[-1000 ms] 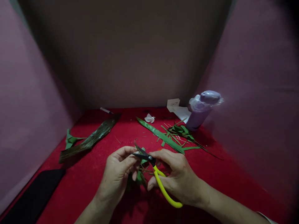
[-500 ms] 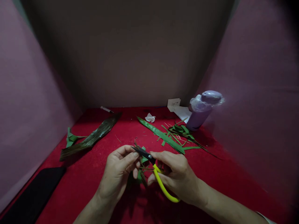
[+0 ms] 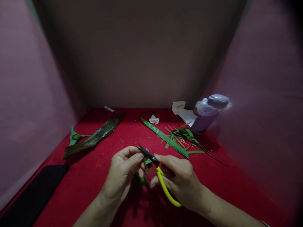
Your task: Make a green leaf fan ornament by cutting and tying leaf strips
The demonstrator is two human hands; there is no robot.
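Observation:
My right hand (image 3: 181, 175) is closed on a pair of scissors (image 3: 167, 190) with yellow handles and dark blades. The blades point up and left, and their tips lie by the fingertips of my left hand (image 3: 123, 173). Between its thumb and fingers my left hand pinches a bundle of leaf strips (image 3: 146, 180), brown and green, that hangs below the blades. Much of the bundle is hidden behind the fingers and the scissors. Whether the blades have leaf between them is hard to make out.
A dark long leaf (image 3: 97, 135) and a folded green leaf piece (image 3: 74, 137) lie left. To the right are a green leaf (image 3: 165, 138), cut strips (image 3: 187, 134) and a purple bottle (image 3: 204, 121). A white crumpled piece (image 3: 154, 119), syringe-like object (image 3: 110, 109) and black object (image 3: 40, 192) rest on red cloth.
The whole view has shifted slightly, so the things appear a little farther right. Both hands keep their grip, and the scissors stay at my left fingertips.

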